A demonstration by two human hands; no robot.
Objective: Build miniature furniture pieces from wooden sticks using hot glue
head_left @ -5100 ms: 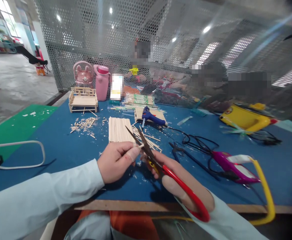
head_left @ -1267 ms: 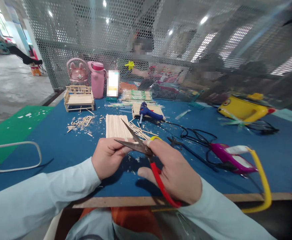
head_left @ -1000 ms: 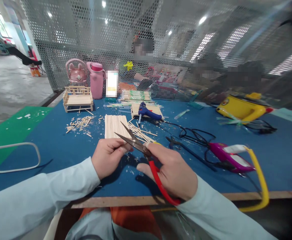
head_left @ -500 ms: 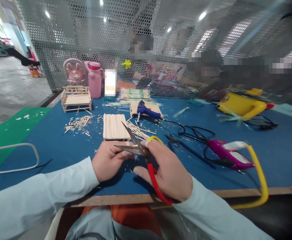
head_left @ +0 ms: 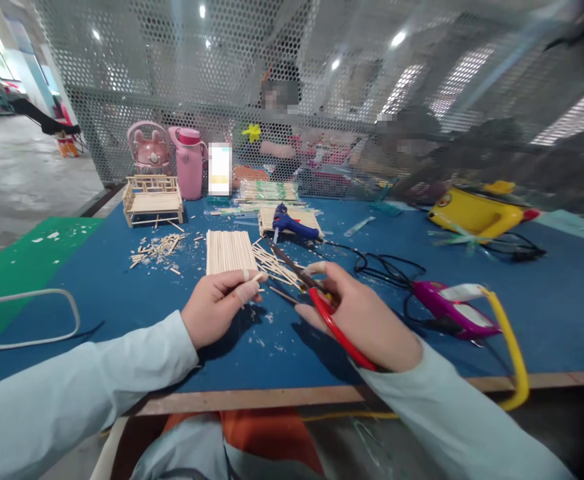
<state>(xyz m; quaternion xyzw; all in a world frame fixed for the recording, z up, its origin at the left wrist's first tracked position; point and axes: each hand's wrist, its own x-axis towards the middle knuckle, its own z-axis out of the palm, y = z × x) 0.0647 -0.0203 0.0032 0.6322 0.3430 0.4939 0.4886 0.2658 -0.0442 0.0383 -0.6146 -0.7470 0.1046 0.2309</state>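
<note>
Little room, left hand [head_left: 215,308] to scissors [head_left: 318,300]

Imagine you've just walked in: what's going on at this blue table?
The person's left hand pinches a small stick over the blue table, while the right hand holds red-handled scissors, their blades clear of that stick. Beyond the hands lies a panel of sticks set side by side, with loose sticks to its right and a heap of stick scraps to its left.

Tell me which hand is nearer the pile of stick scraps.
Left. The left hand, pinching a stick, is right of the pile and lower in view; the right hand, holding scissors, is farther right.
</note>
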